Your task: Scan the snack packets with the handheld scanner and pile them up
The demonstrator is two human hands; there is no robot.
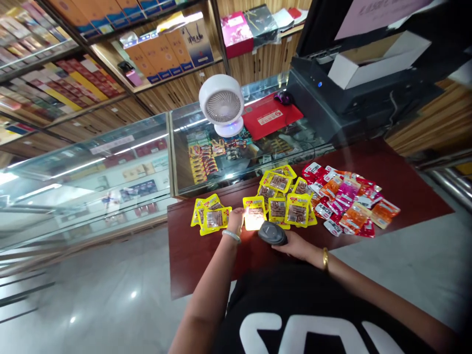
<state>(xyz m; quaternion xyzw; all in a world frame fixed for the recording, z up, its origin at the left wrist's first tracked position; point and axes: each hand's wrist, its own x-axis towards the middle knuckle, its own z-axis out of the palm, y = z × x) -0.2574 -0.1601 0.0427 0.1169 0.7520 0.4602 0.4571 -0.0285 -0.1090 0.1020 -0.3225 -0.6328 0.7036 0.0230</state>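
Note:
My left hand point(237, 219) pinches the left edge of a yellow snack packet point(254, 216) on the dark red table. In my right hand point(295, 245) is a grey handheld barcode scanner point(272, 233), its head turned toward that packet. Bright light falls on the packet's label. A small group of similar yellow packets point(216, 219) lies left of my left hand. Just right of the lit packet, several more yellow packets point(298, 210) are heaped, overlapping. Beyond them spreads a pile of red, orange and pink packets point(346, 201).
Behind the dark red table point(206, 263) stands a glass display counter point(184, 167). On it are a white fan point(223, 105), a red mat point(271, 120) and a computer mouse point(283, 98). A black machine point(354, 108) carries an open white box point(376, 61) at the right.

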